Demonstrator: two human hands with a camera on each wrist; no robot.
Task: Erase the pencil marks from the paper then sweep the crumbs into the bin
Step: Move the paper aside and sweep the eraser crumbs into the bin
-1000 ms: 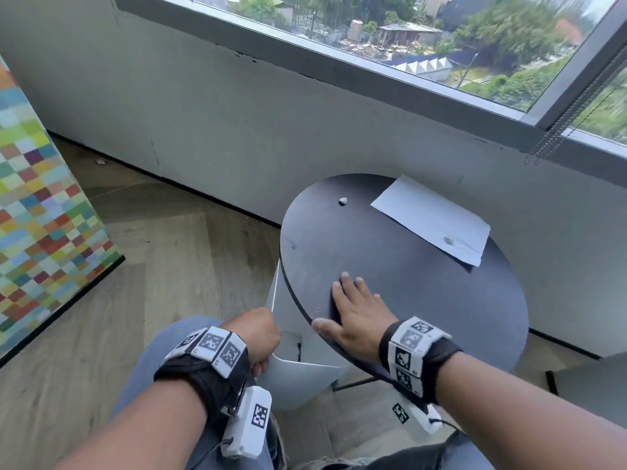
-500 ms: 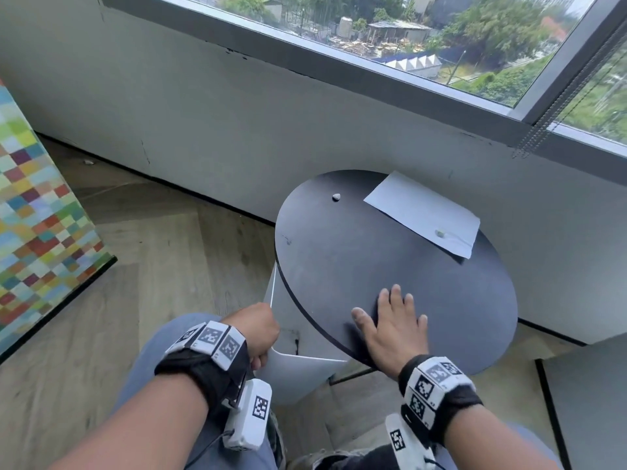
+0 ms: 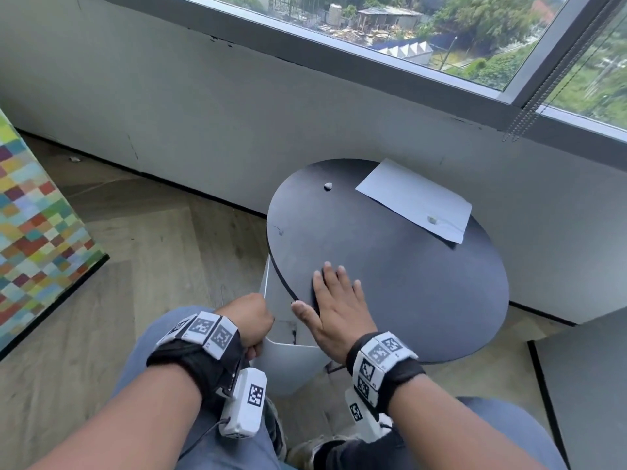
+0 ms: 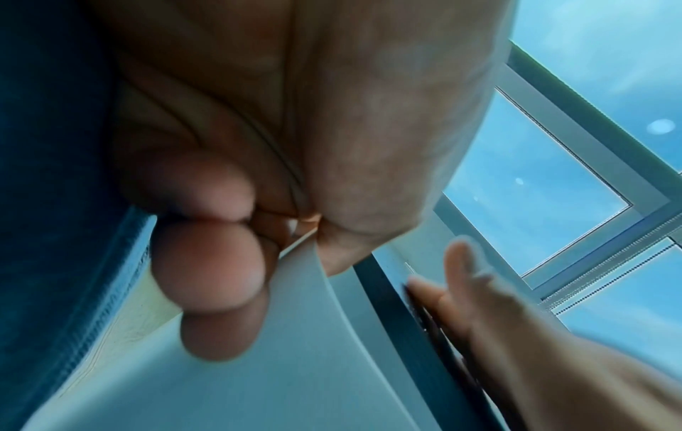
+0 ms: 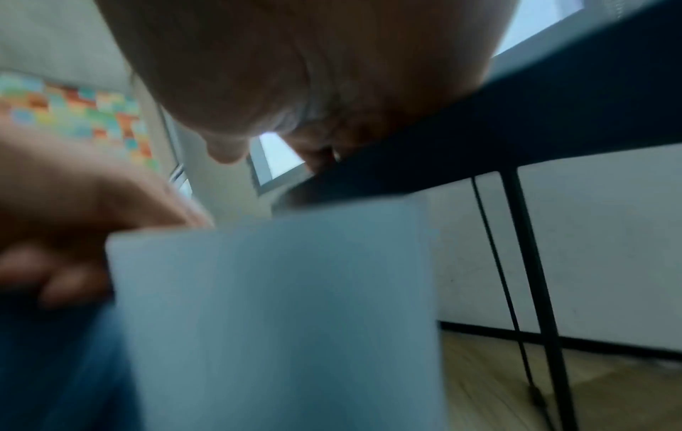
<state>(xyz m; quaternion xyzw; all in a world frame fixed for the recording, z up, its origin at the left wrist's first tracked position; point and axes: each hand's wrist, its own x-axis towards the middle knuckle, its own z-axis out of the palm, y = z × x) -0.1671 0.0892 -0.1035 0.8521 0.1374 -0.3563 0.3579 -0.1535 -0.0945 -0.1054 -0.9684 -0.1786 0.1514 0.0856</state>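
A white bin [image 3: 291,364] stands under the near left edge of the round black table [image 3: 424,283]. My left hand [image 3: 251,317] grips the bin's rim, fingers curled round it [image 4: 295,245]. My right hand [image 3: 334,307] lies flat with straight fingers on the table at its near left edge, thumb over the bin's opening. The white paper [image 3: 414,198] lies at the table's far right with a small eraser piece [image 3: 432,219] on it. Another small white piece [image 3: 327,186] sits on the far left of the table. Crumbs are too small to see.
A grey wall under a window runs behind the table. A multicoloured checked panel [image 3: 37,239] leans at the left on the wooden floor. A grey surface [image 3: 590,385] is at the lower right. Thin black table legs [image 5: 531,262] stand beside the bin.
My right hand swept right along the near edge, then back left to the edge above the bin. The left hand kept its hold on the bin's rim.
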